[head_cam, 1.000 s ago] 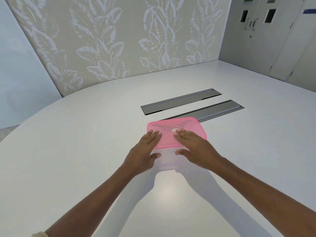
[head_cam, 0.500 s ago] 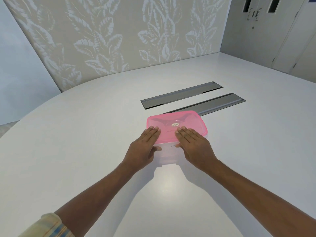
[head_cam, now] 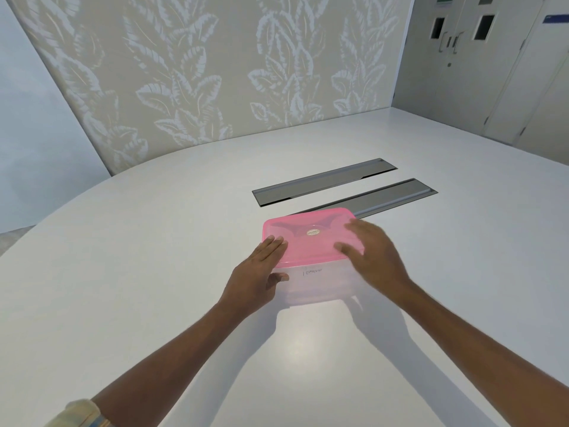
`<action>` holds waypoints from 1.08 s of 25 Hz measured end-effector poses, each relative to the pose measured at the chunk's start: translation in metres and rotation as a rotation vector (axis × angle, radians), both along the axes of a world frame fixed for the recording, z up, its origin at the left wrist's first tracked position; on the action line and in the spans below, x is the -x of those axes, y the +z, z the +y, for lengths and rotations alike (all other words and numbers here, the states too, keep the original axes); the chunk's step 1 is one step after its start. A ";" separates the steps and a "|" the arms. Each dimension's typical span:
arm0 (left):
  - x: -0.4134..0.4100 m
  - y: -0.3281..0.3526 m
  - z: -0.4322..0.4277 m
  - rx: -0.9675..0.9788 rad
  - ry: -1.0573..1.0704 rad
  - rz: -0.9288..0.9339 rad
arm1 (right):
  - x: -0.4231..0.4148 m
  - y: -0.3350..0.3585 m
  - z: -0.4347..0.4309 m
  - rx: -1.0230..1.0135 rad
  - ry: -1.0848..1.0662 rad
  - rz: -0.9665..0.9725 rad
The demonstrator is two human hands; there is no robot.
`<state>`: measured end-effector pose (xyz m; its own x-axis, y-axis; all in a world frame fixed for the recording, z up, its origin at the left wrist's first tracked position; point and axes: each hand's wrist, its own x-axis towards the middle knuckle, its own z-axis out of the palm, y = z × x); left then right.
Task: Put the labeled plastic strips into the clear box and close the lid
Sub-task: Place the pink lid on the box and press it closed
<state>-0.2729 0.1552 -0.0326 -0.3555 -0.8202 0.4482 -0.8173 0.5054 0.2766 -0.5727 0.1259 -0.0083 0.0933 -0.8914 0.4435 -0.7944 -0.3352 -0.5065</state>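
A clear plastic box (head_cam: 317,285) stands on the white table (head_cam: 154,272) with a pink lid (head_cam: 308,238) lying flat on top of it. My left hand (head_cam: 258,272) rests at the box's left front corner, fingers flat on the lid and thumb against the box wall. Over the lid's right side is my right hand (head_cam: 372,257), fingers spread and blurred. A small oval sticker (head_cam: 313,232) sits in the middle of the lid. Faint writing shows on the box's front wall. I cannot make out any strips through the box.
Two long grey cable hatches (head_cam: 323,181) are set into the table just behind the box. A leaf-patterned wall rises beyond the table's far edge, with grey doors (head_cam: 462,57) at the back right.
My right hand has slid from the lid's front middle to its right side. My left hand has shifted left to the front corner. The lid stays on the box.
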 end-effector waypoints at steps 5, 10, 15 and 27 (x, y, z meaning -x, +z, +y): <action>0.009 0.011 0.006 -0.254 0.077 0.357 | 0.032 0.010 -0.030 -0.415 -0.270 -0.484; 0.033 0.020 -0.003 -0.702 0.434 0.969 | 0.032 0.013 -0.034 -0.470 -0.267 -0.622; 0.039 0.020 -0.003 -0.666 0.402 1.061 | 0.035 0.014 -0.033 -0.456 -0.254 -0.607; 0.042 0.015 -0.002 -0.636 0.461 1.047 | 0.038 0.004 -0.033 -0.488 -0.268 -0.658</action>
<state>-0.3151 0.1535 -0.0178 0.2916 -0.9414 -0.1698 -0.1322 -0.2154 0.9675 -0.6112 0.0925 -0.0042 -0.2893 -0.9515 -0.1049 -0.3095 0.1967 -0.9303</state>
